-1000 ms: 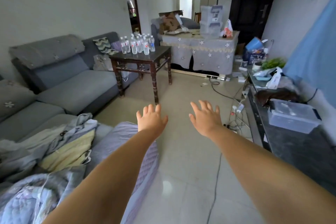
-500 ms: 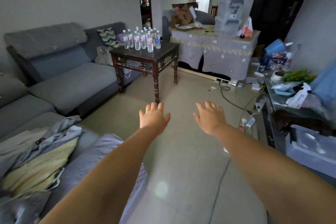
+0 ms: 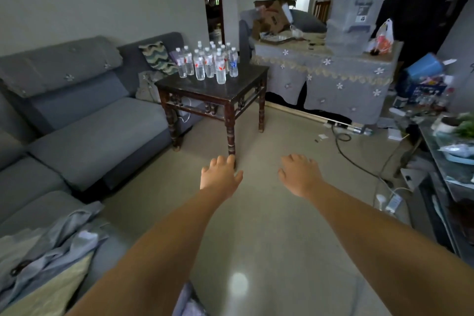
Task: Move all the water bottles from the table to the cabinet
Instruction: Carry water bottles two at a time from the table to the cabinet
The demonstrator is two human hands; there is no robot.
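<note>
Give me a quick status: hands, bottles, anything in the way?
Left hand and right hand open, empty, stretched forward. Water bottles all upright on the dark wooden table, untouched. Bare floor ahead; cable off to the right.

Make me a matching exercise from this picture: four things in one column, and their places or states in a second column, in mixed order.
Things:
1. water bottles
2. left hand
3. cardboard box
4. patterned cushion

Places or states:
A. on the grey sofa
B. upright on the dark wooden table
C. open, empty, held over the floor
D. on the cloth-covered table

Pairs: 1-B, 2-C, 3-D, 4-A
</note>
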